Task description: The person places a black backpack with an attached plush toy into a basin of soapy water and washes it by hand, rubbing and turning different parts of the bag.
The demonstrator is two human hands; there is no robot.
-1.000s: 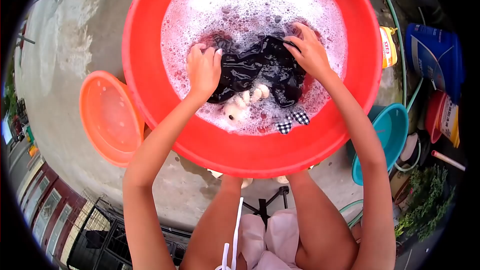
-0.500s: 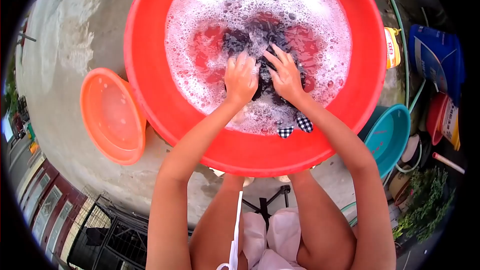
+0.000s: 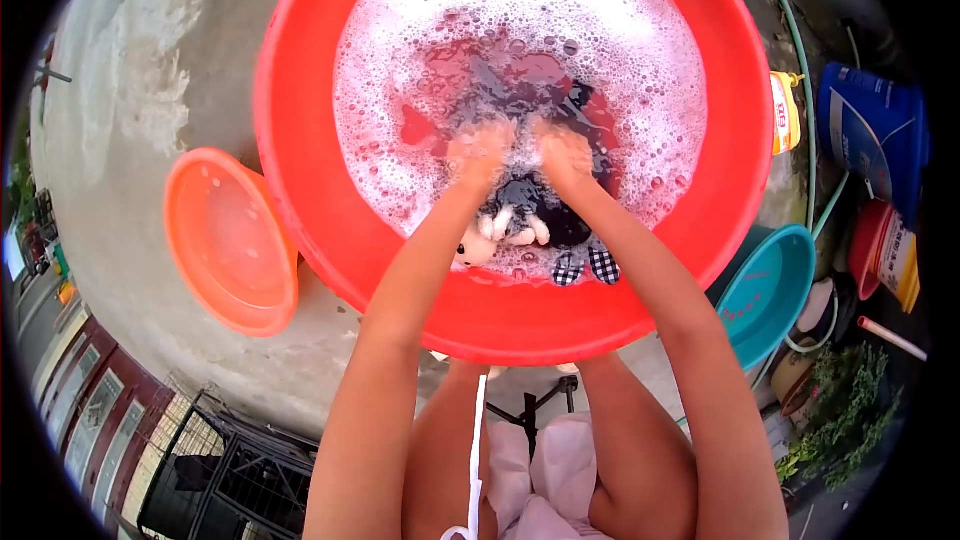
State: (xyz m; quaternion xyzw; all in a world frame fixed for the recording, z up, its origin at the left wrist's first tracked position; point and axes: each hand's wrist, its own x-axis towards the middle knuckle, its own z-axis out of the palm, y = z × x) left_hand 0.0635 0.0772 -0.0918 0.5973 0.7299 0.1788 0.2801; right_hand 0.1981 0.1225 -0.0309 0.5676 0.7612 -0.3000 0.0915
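A large red basin [image 3: 520,325] holds foamy water [image 3: 640,50]. My left hand [image 3: 482,152] and my right hand [image 3: 563,152] are dipped side by side in its middle, on dark cloth [image 3: 520,195] that lies mostly under the water. Water and blur hide the fingers of both hands, so I cannot tell how they are closed. Close to my wrists, at the near side, a cream plush piece [image 3: 515,228] pokes up out of the suds. To its right are black-and-white checked pieces [image 3: 603,265], partly above the surface.
An orange basin [image 3: 232,245] stands on the concrete at the left. At the right are a teal basin [image 3: 770,295], a yellow-and-white packet [image 3: 784,112], a blue container [image 3: 872,130] and a green hose [image 3: 795,40]. A black wire cage [image 3: 250,470] is at lower left.
Both hands have sunk from the surface into the water. The dark cloth has gone deeper at the far side, and the cream plush piece has come into view at the near side.
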